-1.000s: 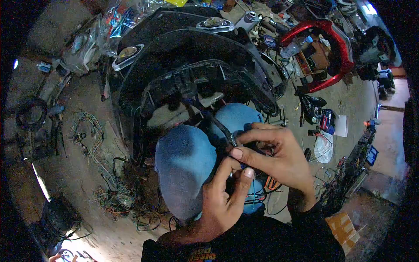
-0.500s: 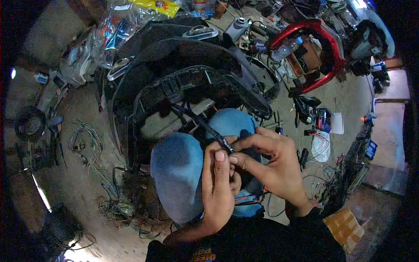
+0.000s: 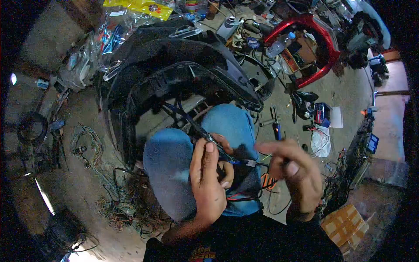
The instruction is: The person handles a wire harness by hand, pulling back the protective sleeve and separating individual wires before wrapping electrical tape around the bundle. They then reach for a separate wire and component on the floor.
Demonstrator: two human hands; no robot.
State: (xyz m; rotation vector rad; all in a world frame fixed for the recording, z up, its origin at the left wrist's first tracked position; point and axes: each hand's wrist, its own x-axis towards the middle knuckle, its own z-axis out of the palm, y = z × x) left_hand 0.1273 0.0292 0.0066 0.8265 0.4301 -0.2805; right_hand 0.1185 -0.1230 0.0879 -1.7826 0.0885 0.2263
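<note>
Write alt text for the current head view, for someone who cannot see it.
A left hand holds a wire bundle over blue-clad knees, the right hand nearby; beyond lie a black shell and a red frame.

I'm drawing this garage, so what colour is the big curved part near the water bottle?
Shiny red, clearest in the head view.

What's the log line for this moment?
left hand: pinching dark wire bundle | right hand: off bundle, raised | bundle: runs across knees | black fairing: ahead
</note>
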